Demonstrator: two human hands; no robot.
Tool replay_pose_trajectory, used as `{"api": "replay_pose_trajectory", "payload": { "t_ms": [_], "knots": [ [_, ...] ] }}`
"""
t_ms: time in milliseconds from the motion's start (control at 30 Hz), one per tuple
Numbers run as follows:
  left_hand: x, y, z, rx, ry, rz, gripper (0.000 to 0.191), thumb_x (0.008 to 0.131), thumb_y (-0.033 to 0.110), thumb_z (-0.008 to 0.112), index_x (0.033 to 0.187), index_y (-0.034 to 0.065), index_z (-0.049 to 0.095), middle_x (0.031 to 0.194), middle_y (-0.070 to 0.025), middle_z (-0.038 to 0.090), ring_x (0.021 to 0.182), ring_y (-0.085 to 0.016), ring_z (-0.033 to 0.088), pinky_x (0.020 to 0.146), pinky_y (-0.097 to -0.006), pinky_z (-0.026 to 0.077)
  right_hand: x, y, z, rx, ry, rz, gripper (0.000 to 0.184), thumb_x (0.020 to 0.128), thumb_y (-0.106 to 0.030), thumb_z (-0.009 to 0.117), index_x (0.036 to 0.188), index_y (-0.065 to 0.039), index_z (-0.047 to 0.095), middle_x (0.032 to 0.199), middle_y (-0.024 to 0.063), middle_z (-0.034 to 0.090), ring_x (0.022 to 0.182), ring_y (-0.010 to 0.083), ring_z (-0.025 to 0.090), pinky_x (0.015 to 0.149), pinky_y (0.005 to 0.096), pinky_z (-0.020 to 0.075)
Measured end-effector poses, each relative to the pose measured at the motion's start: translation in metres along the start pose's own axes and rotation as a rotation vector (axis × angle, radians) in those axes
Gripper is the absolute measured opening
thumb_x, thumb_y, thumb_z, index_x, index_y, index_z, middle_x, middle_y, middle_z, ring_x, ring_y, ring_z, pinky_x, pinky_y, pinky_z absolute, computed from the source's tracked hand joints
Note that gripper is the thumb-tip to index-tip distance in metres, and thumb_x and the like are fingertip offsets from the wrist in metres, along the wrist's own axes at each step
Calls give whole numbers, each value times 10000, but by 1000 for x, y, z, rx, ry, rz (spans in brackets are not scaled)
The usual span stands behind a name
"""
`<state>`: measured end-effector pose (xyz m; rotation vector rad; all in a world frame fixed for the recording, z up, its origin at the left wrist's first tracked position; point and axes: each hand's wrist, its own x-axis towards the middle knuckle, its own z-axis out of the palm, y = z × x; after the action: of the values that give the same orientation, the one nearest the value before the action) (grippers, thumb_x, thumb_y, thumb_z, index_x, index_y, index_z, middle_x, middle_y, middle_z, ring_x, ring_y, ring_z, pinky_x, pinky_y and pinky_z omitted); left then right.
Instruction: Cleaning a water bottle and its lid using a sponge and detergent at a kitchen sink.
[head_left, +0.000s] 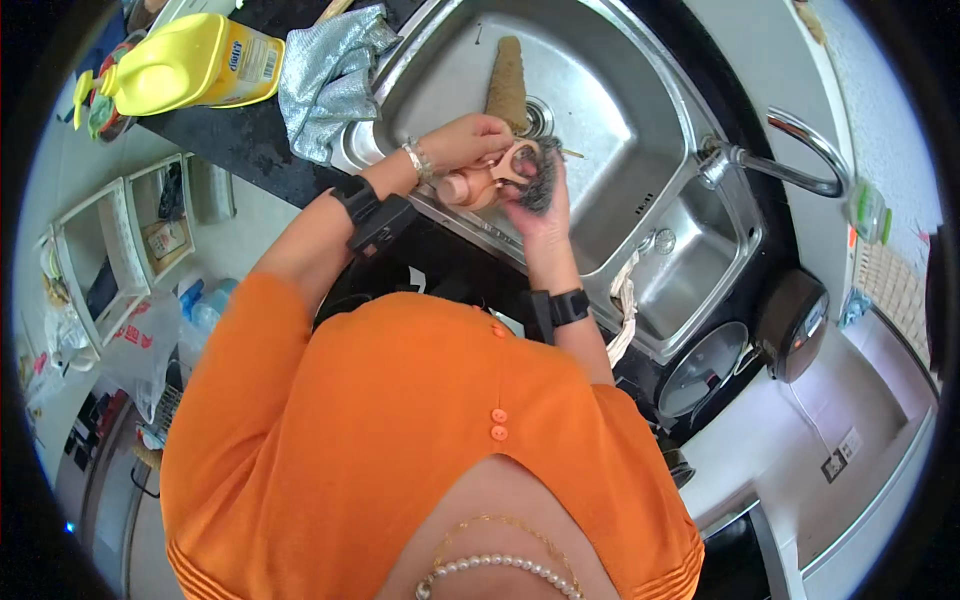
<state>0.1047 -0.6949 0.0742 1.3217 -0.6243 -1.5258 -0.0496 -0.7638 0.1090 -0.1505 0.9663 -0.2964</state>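
Observation:
Over the near rim of the steel sink (442, 67), my left hand (465, 142) pinches a peach-coloured plastic tool (514, 163) with a ring-shaped part and a rounded body; its exact kind is unclear. My right hand (551, 206) holds a grey wire scouring pad (540, 187) against the ring from the right and below. Some fingers are hidden behind the tool and the pad. Just beyond my hands, a brown, tapered root vegetable (507, 82) lies on the basin floor beside the drain (538, 116). A thin yellowish stick (571, 154) shows right of the pad.
A silvery cloth (330, 82) and a yellow pump bottle (187, 64) lie on the black counter at left. The faucet (795, 150) rises at right, near a smaller basin (686, 277) with a pale cloth (622, 307) over its edge. A glass lid (703, 369) lies nearby.

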Motion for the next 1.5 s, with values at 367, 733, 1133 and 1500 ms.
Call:
{"api": "replay_pose_trajectory", "payload": {
  "t_ms": [367, 733, 1133, 1500],
  "knots": [
    [-8, 47, 41, 1211, 315, 454, 332, 743, 171, 611, 1005, 58, 442, 760, -97, 607, 791, -284, 598, 672, -407, 419, 7, -36, 19, -80, -235, -199, 161, 881, -196, 505, 983, -74, 533, 818, 61, 594, 681, 168, 565, 566, 299, 459],
    [-2, 80, 0, 844, 251, 326, 294, 880, 297, 485, 1002, 39, 557, 847, -171, 621, 825, -296, 602, 742, -382, 464, 0, -146, 36, -1116, 299, -1054, 433, 784, -259, 655, 1087, 12, 507, 826, 157, 630, 756, 244, 613, 694, 321, 471],
    [-1, 111, 6, 284, 196, 284, 195, 815, 33, 490, 980, -5, 588, 920, -81, 630, 880, -145, 550, 798, -311, 444, -38, -96, 125, -2054, -539, -1491, 413, 733, -111, 606, 1128, -57, 495, 1151, 164, 520, 1064, 316, 507, 893, 384, 434],
    [5, 132, 1, 778, 106, 405, 257, 808, 24, 438, 1028, 23, 569, 882, -97, 628, 847, -168, 569, 786, -325, 443, -7, -90, 114, -1536, -162, -1241, 170, 745, -102, 549, 908, -64, 583, 834, 171, 629, 785, 324, 613, 703, 396, 476]
  ]
}}
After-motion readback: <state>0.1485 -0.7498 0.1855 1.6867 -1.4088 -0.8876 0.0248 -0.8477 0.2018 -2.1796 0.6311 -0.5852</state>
